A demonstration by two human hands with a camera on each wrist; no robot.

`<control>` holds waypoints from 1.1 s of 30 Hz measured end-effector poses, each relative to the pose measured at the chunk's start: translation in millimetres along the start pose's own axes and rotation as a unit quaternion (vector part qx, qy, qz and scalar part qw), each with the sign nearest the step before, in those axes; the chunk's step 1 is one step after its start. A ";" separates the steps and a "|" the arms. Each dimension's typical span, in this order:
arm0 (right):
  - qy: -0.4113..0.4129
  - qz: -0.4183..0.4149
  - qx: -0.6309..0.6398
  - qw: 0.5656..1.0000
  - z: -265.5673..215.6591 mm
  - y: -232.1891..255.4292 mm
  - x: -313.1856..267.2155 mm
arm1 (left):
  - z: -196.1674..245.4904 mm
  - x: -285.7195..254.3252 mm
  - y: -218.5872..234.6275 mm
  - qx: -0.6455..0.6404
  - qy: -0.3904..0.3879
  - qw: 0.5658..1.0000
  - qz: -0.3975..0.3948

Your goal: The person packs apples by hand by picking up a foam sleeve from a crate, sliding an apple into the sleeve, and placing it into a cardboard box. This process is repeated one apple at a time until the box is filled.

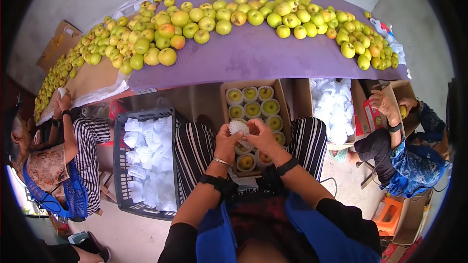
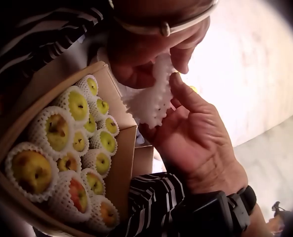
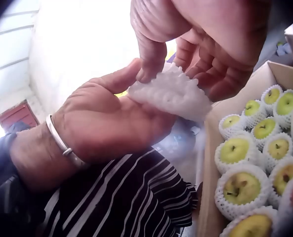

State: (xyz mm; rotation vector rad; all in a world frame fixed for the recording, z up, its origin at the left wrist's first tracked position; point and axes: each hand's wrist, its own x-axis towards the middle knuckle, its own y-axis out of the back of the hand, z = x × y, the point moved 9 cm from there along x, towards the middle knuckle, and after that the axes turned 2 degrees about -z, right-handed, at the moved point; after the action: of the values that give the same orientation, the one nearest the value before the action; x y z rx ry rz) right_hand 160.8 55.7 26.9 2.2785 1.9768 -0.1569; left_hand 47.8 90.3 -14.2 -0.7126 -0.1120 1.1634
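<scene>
Tearing: the foam net could split, its mesh looking thin, if the two hands tug against each other too hard or a fingertip pokes through
Slipping: a light, springy piece like this may pop free should one pinch loosen, and drop among the wrapped apples or past the box side
Knocking: a dipping wrist could jolt the nearest wrapped fruit, since the forearms reach in close from 5 and 7 o'clock
Left hand: pinching the net, thumb on one side, fingers on the other
Right hand: pinching the net too, from its 3 o'clock side in the head view
Net's place: between both hands, near the 9 o'clock side of the cardboard box; loose apples lie beyond, toward 11 o'clock, and the dark crate stands toward 8 o'clock
Net's look: white, knobbly along its edge, squashed rather flat; whether any fruit sits inside, I cannot tell
</scene>
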 end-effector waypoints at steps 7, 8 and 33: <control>0.027 0.041 -0.121 0.991 5.7 19.7 5.0 | 2.8 -9.9 -18.4 0.040 0.041 0.996 -0.068; 0.012 0.048 -0.055 0.997 15.5 23.9 7.6 | 4.7 -11.8 -25.9 0.011 0.041 0.994 -0.102; 0.046 0.267 -0.102 0.957 41.9 70.9 10.8 | 26.7 -20.6 -41.8 0.496 -0.200 0.843 -0.062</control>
State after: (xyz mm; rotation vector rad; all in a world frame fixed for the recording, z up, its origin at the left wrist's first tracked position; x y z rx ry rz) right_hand 232.6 49.8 -14.6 2.6081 1.2635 0.1989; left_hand 61.0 76.0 35.8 0.4604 0.1015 1.0501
